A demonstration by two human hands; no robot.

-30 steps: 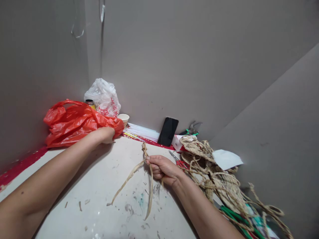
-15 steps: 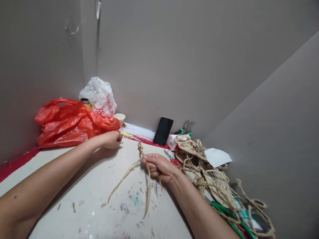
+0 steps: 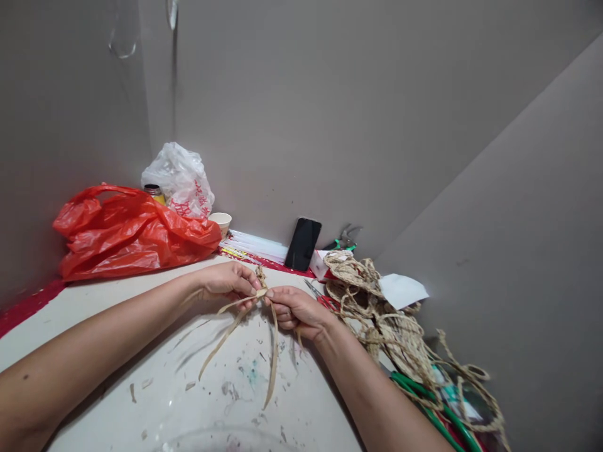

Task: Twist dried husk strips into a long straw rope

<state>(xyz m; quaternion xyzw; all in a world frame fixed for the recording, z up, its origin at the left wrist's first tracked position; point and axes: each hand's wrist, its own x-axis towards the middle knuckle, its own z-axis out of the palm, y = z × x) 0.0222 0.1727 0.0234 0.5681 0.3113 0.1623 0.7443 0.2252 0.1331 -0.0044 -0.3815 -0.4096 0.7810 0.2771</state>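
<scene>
My right hand (image 3: 291, 309) is closed on a short plaited straw cord (image 3: 259, 275), pinching it just below the braid. Two loose flat straw strands (image 3: 272, 351) hang from it down over the stained white table (image 3: 141, 351). My left hand (image 3: 226, 280) is closed too, its fingertips pinching a thin straw strand (image 3: 238, 303) right next to my right hand. Both forearms reach in from the bottom edge.
A red plastic bag (image 3: 127, 229), a white plastic bag (image 3: 179, 179) and a paper cup (image 3: 220, 221) sit in the far left corner. A black phone (image 3: 303, 243) leans on the wall. A pile of braided straw rope (image 3: 377, 307), scissors (image 3: 320, 296) and green pliers (image 3: 346, 237) lie to the right.
My left hand has come back from the red bag to the cord and now pinches a straw strand beside my right hand. The view has shifted slightly right.
</scene>
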